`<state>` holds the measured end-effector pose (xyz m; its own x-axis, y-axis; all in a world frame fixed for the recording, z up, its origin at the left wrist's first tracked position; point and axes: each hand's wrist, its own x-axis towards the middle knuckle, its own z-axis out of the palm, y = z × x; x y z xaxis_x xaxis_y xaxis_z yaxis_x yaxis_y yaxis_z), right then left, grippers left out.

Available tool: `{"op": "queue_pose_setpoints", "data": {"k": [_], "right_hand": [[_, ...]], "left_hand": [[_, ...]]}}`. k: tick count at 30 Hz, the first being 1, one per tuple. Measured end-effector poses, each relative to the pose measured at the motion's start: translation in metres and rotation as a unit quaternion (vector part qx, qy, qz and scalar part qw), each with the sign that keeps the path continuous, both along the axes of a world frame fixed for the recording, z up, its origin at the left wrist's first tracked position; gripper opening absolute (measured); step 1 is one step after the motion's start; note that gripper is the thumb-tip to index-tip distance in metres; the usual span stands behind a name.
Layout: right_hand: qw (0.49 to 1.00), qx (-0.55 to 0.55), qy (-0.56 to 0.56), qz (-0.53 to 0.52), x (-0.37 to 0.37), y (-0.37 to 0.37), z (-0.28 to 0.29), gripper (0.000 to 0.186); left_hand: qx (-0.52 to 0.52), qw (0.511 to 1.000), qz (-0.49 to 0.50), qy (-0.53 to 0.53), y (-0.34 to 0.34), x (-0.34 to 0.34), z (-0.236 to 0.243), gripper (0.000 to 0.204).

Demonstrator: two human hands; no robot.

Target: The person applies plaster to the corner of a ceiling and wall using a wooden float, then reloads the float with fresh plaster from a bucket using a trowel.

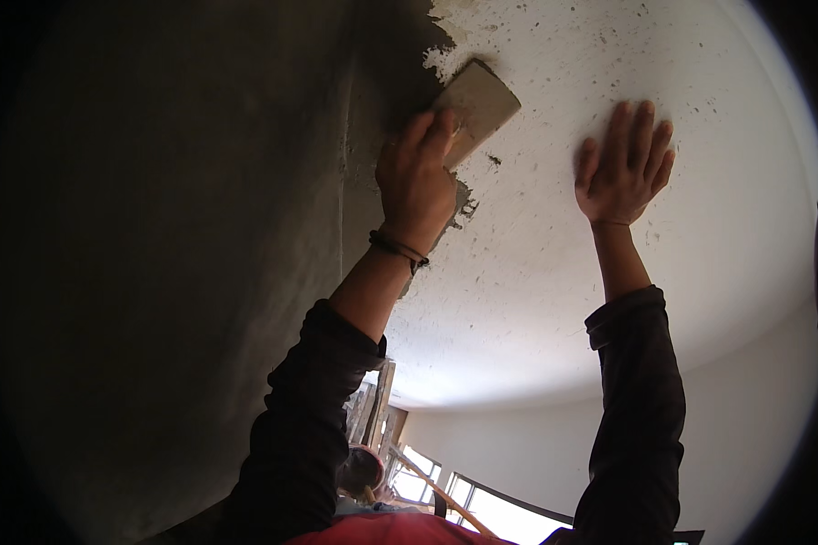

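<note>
My left hand (416, 177) grips a flat rectangular plastering trowel (486, 102), its fingers closed at the near side of the blade. The trowel lies against the surface where dark grey plaster (368, 150) borders a white speckled surface (527, 263). That plaster edge is ragged, with bits showing above the blade and below it. A dark band circles my left wrist. Off to the right, my right hand (625, 173) rests on the white surface, fingers stretched out and holding nothing. The trowel's handle is mostly hidden by my left hand.
A large dark grey wall (182, 227) fills the left side and meets the plastered strip along a line. Low in view are wooden planks (379, 404), a slanting wooden pole (454, 504), bright windows (509, 520) and a rounded reddish-dark shape (362, 470) I cannot make out.
</note>
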<state>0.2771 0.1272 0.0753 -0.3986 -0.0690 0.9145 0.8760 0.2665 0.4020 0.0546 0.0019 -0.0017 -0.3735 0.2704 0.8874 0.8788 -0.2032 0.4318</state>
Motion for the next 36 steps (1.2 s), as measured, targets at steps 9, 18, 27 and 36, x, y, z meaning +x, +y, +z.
{"op": "queue_pose_setpoints", "data": {"k": [9,18,27,36], "right_hand": [[0.999,-0.034,0.016,0.008,-0.002,-0.001,0.0,0.06],[1.0,-0.02,0.006,0.011,0.0,0.003,-0.004,0.062],[0.999,-0.02,0.024,0.02,-0.006,0.005,-0.008,0.062],[1.0,-0.01,0.018,0.0,-0.002,0.006,-0.005,0.062]], "left_hand": [[0.042,0.997,0.027,-0.056,-0.033,-0.011,-0.066,0.042],[0.047,0.983,0.151,-0.09,-0.004,-0.056,-0.029,0.039],[0.018,0.999,0.01,-0.044,-0.001,0.029,-0.11,0.058],[0.05,0.847,-0.126,-0.514,-0.036,0.022,-0.22,0.035]]}}
